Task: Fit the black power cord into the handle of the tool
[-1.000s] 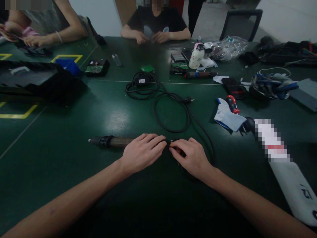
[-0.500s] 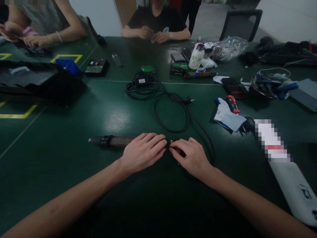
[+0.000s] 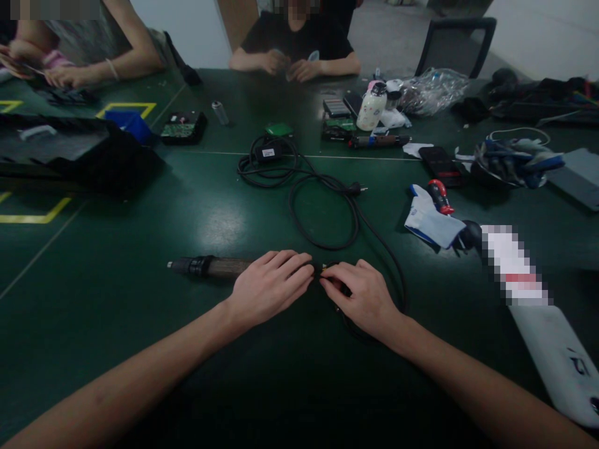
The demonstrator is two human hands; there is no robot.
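An electric screwdriver (image 3: 224,267), with a brown body and black nose, lies on the green table pointing left. My left hand (image 3: 274,284) is wrapped over its rear end, which is hidden under the palm. Close by on the right, my right hand (image 3: 362,296) pinches the end of a black cable (image 3: 405,284) against the tool's tail. The fingers cover most of the connector, so I cannot tell whether it is seated. From there the cable loops back to a small black adapter box (image 3: 268,151) and a mains plug (image 3: 357,188).
To the right lie a white-and-blue glove (image 3: 433,221), a red screwdriver (image 3: 440,196) and a long white device (image 3: 556,355). Behind are a bottle (image 3: 372,106), circuit boards (image 3: 339,126) and another electric screwdriver (image 3: 379,141). A black tray (image 3: 70,156) stands left. Two people sit across the table.
My hands, the electric screwdriver and the cable stay in the same place. Only a standing person in the background has shifted slightly.
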